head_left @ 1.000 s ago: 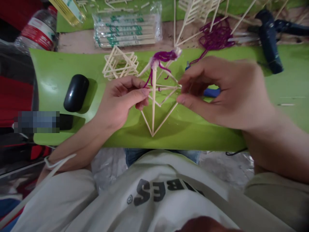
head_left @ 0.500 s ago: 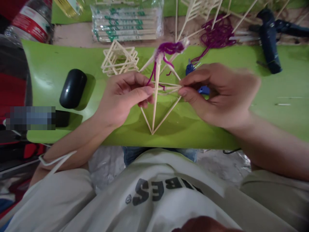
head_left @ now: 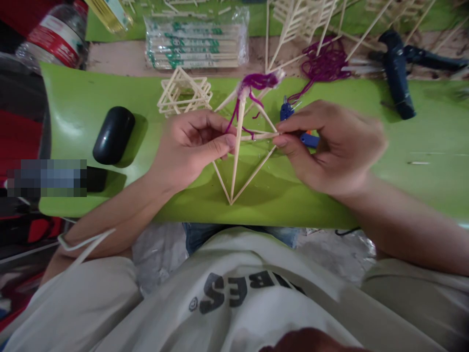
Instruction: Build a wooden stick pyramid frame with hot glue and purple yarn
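A frame of thin wooden sticks (head_left: 236,168) stands on the green table, its near corner pointing at me. Purple yarn (head_left: 258,81) is wound over its top joint, and loose strands hang down. My left hand (head_left: 196,146) is closed at the left side of the frame, thumb and forefinger pinching the left end of a level wooden stick (head_left: 262,137). A strand of yarn touches this stick near its middle. At the stick's right end, my right hand (head_left: 330,146) pinches with thumb and forefinger. Blue objects (head_left: 287,108) lie partly hidden behind the right hand.
A small stick lattice (head_left: 185,92), a black mouse (head_left: 114,135) and a dark flat object (head_left: 95,180) lie to the left. Farther back are a plastic-wrapped stick pack (head_left: 196,44), a yarn heap (head_left: 324,61), a larger stick structure (head_left: 300,19) and a dark blue tool (head_left: 399,76).
Both hands keep their pinches, with the right fingers shifted slightly. The level stick shows more clearly between them. The background sits a little lower as the view tilts.
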Action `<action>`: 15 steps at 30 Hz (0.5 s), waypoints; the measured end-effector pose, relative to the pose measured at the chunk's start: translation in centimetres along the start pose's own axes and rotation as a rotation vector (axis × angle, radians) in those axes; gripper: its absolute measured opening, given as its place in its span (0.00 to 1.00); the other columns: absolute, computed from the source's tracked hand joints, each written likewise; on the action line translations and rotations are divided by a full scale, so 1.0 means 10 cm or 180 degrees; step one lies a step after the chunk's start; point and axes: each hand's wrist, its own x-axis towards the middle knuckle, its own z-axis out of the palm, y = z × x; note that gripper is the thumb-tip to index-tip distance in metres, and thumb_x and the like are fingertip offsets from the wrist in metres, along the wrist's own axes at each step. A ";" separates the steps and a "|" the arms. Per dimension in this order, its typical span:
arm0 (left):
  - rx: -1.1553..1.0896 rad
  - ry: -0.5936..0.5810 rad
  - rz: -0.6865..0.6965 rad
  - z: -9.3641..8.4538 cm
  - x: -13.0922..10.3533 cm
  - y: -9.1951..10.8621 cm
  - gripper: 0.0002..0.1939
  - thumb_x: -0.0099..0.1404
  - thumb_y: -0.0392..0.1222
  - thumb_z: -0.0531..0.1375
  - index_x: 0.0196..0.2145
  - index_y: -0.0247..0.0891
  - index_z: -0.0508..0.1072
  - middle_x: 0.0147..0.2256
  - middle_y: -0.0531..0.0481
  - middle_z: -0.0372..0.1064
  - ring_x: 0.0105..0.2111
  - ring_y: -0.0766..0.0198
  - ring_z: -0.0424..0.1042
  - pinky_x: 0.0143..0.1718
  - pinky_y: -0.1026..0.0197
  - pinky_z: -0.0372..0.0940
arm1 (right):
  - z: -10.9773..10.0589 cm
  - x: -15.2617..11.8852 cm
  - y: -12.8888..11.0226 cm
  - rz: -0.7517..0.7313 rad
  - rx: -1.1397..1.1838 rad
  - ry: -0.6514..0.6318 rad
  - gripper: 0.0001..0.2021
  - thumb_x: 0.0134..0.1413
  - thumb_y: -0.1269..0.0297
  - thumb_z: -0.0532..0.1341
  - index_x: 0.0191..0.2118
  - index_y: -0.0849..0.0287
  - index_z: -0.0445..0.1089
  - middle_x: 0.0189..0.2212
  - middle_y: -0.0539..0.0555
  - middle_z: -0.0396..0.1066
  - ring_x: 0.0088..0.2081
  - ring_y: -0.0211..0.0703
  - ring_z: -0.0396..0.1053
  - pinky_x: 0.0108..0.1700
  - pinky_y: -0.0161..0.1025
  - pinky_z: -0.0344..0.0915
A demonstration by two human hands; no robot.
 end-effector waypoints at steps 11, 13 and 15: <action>0.0560 0.0014 0.0077 0.00 0.01 0.03 0.18 0.62 0.57 0.82 0.39 0.43 0.87 0.33 0.51 0.81 0.30 0.65 0.80 0.32 0.62 0.77 | 0.17 -0.10 0.08 0.1531 0.0791 -0.0087 0.08 0.73 0.54 0.73 0.45 0.52 0.80 0.32 0.48 0.79 0.28 0.37 0.70 0.29 0.41 0.64; 0.0641 0.0000 0.0092 -0.01 0.00 0.03 0.16 0.64 0.55 0.81 0.39 0.43 0.87 0.33 0.52 0.81 0.31 0.66 0.80 0.32 0.63 0.77 | 0.18 -0.10 0.08 0.1596 0.0782 -0.0123 0.09 0.73 0.52 0.73 0.46 0.51 0.80 0.32 0.48 0.79 0.27 0.37 0.67 0.29 0.42 0.62; 0.0669 0.0005 0.0092 -0.01 -0.01 0.04 0.12 0.66 0.52 0.80 0.40 0.44 0.88 0.33 0.52 0.82 0.31 0.66 0.81 0.32 0.64 0.77 | 0.11 -0.07 0.06 0.1622 0.0609 -0.0128 0.09 0.72 0.51 0.73 0.48 0.49 0.82 0.33 0.49 0.80 0.28 0.38 0.67 0.32 0.45 0.62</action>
